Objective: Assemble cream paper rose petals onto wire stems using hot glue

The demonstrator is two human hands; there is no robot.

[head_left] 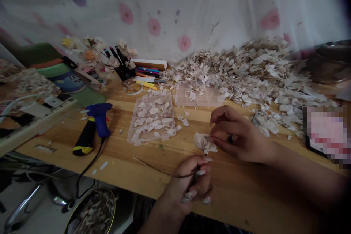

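Near the table edge [115,175], hands [241,137] on petal cluster [204,142]

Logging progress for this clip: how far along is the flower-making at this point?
Done: several finished flowers stand at the back left. In hand: the left hand grips a thin stem while the right hand pinches pale petals onto a small bud. Left: a tray of sorted petals and a large loose pile remain; the glue gun lies aside.
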